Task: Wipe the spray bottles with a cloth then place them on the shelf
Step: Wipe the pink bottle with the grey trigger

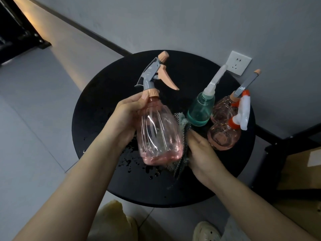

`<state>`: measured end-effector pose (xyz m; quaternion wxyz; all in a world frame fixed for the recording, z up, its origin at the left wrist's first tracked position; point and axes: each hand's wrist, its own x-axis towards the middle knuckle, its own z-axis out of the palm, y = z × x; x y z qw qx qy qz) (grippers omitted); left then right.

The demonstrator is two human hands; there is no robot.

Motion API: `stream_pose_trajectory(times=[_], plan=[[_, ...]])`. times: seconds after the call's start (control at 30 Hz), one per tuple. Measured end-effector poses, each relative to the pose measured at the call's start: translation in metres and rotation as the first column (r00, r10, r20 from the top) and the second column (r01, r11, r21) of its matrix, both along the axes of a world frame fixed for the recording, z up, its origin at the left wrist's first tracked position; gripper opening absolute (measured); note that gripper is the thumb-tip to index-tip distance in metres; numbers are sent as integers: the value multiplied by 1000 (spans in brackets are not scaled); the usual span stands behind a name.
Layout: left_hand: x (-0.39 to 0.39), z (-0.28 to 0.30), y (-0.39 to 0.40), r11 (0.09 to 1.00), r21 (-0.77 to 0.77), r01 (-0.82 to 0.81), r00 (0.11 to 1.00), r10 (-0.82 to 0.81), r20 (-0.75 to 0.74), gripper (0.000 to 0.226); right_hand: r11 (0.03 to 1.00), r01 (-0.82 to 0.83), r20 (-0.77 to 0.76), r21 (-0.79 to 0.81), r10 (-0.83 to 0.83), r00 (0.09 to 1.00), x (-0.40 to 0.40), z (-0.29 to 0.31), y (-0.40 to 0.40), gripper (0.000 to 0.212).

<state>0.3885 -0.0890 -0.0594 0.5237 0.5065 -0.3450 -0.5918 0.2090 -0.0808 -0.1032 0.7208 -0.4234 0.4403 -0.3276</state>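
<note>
The left hand (pixel 124 119) has its grip closed round the neck and shoulder of the pink spray bottle (pixel 159 134), held above the round black bench (pixel 104 94). Just right of that grip, the right hand (pixel 201 150) clutches the grey cloth (pixel 182 136) against the bottle's side. Beyond the right grip stand a teal bottle (pixel 200 110) and two more pink bottles (pixel 224 136).
</note>
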Motion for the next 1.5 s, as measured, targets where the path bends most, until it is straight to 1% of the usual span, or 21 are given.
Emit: stream_pose_trajectory(times=[0.13,0.2,0.27,0.33,0.4,0.53,0.6,0.7,0.73,0.8,0.83,0.87,0.93,0.97,1.03,1.1,1.17,1.2,1.27,1.37,1.5], plan=[[-1,-1,0,999,-54,-2,1000,1,-20,28,950,-108,204,294,48,978,-1,12,0,37],[-2,2,0,999,-44,7,1000,-6,16,29,942,-98,266,320,9,964,-1,11,-1,39],[-4,8,1,1000,-28,14,986,-9,165,29,952,-53,259,302,-28,965,-1,5,-2,43],[-8,12,2,999,-27,-22,953,30,302,25,971,7,224,241,-63,972,0,-2,-2,38],[-11,15,2,994,-37,-102,934,109,340,26,989,58,176,135,-81,981,0,-6,-1,27],[-12,18,2,980,-52,-191,912,197,360,21,959,85,82,-269,-65,995,2,0,2,23],[-12,15,2,977,-36,-210,921,210,328,15,816,48,-51,-577,-95,994,1,-2,1,27],[-11,12,1,979,7,-204,942,194,274,12,419,-163,-251,-893,-165,954,-7,-3,0,35],[-10,11,0,978,17,-210,950,199,242,16,242,-275,-324,-930,-190,927,-9,-1,0,32],[-8,11,-1,977,28,-212,960,203,193,24,-91,-480,-449,-872,-241,861,-13,0,3,25],[-8,10,-1,979,33,-201,965,192,177,27,-186,-530,-481,-827,-254,839,-14,0,4,24],[-9,10,-1,981,40,-188,970,179,163,30,-219,-545,-491,-810,-255,833,-15,-1,4,24],[-11,9,-1,984,55,-168,974,157,162,31,-127,-513,-478,-849,-232,847,-13,-4,2,28],[-13,8,-1,985,59,-159,975,148,168,26,-2,-471,-460,-882,-211,862,-10,-4,0,32],[-16,8,-1,986,52,-157,972,146,182,8,338,-292,-358,-895,-152,921,-2,-1,-3,38],[-18,8,0,986,30,-164,968,155,197,7,680,-60,-184,-731,-113,976,6,10,-5,30],[-18,9,1,985,-4,-175,965,173,195,9,896,75,-61,-437,-112,992,9,12,-9,24],[-18,9,2,981,-27,-192,962,193,195,11,960,84,-15,-266,-92,996,9,10,-11,24],[-17,10,2,972,-78,-222,951,234,204,14,996,76,58,52,-79,995,9,1,-14,27],[-18,12,3,964,-166,-209,940,245,238,14,895,97,149,436,-178,973,9,-4,-11,38],[-14,14,5,954,-240,-178,923,247,296,10,826,75,193,558,-217,957,12,-8,-7,42]])
